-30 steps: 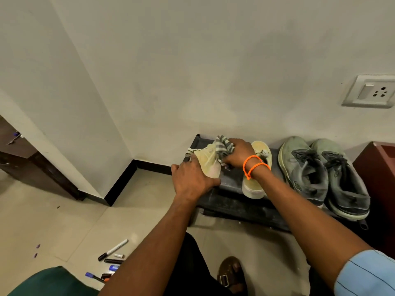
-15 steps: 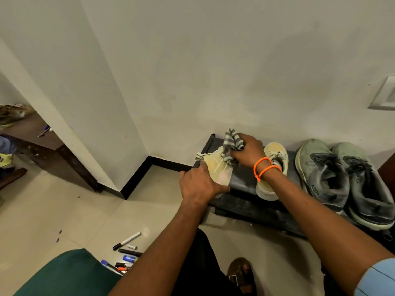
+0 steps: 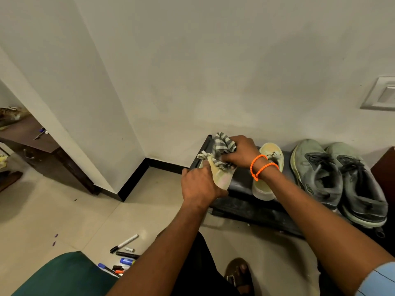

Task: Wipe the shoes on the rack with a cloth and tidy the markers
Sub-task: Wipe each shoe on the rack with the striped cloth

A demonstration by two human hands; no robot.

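Black rack (image 3: 245, 184), yellow shoe (image 3: 221, 178) gripped (toe toward wall), cloth (image 3: 223, 144) pressed

Orange wrist bands (image 3: 264, 166), light blue sleeve (image 3: 378, 280), brown buckled sandal (image 3: 238, 276).

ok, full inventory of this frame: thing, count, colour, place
shoe rack: 1, black, against the wall
yellow shoes: 2, pale yellow, rack's left end, one held
grey sneakers: 2, grey-green, rack's right end
cloth: 1, grey and white striped, on the held shoe
markers: several, loose on the floor, lower left
chair seat: 1, green, bottom left
wall socket: 1, white, right edge
wooden furniture: 1, brown, far left
sandal: 1, brown, bottom centre
bangles: 2, orange, right wrist
left hand: holds the left yellow shoe
right hand: grips the cloth
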